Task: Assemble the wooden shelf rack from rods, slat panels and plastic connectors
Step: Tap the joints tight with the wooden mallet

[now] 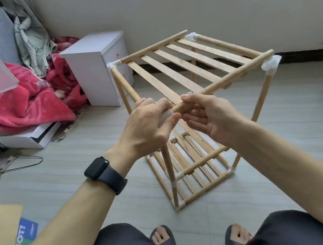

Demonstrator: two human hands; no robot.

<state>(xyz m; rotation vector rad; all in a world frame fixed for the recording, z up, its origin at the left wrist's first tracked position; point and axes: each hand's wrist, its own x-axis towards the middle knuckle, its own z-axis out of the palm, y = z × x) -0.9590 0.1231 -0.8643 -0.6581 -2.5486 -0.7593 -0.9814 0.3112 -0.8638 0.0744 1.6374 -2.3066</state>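
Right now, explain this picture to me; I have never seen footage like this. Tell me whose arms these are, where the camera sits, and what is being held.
No machine here: a person wears one camera on the head, looking down at their own arms. The left hand, wearing a black wristwatch, grips a white plastic corner connector. The right hand holds the round wooden rod that meets that connector, the front edge of the top slat panel. Both belong to a pale wooden shelf rack standing on the grey floor. Behind lie a red blanket and a small white cabinet.
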